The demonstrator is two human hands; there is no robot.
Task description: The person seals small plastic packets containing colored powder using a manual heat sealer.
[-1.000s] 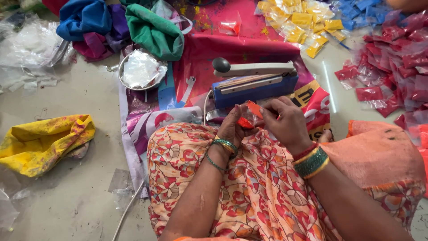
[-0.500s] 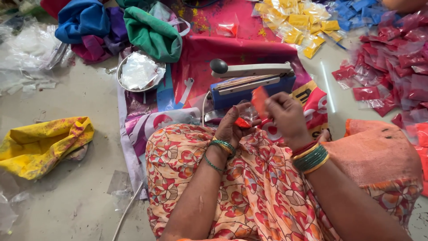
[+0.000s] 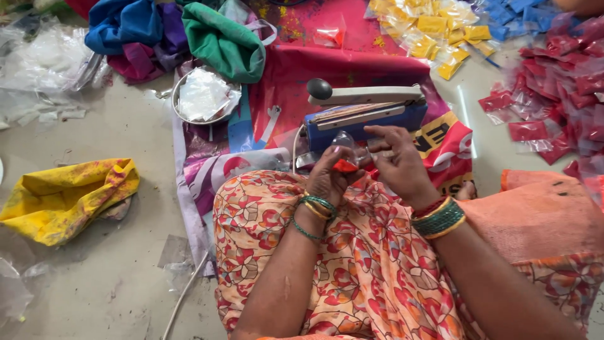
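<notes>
My left hand (image 3: pixel 331 175) and my right hand (image 3: pixel 401 165) meet in front of my lap and together hold a small clear plastic pouch (image 3: pixel 346 154) with red powder at its bottom. The left fingers pinch its lower part, the right fingers grip its upper edge. Just beyond the hands stands a blue heat sealer (image 3: pixel 368 113) with a grey lever arm and a black knob, its arm lowered. Both wrists carry bangles.
A steel bowl (image 3: pixel 207 96) with clear pouches sits to the left of the sealer. Red filled packets (image 3: pixel 553 94) lie at right, yellow packets (image 3: pixel 434 28) at the back, bundled cloths (image 3: pixel 176 34) at back left, a yellow cloth (image 3: pixel 66 198) on the floor at left.
The hands brought the pouch down from near the sealer's jaw and now hold it lower, closer to my lap, with the red powder settled at its bottom.
</notes>
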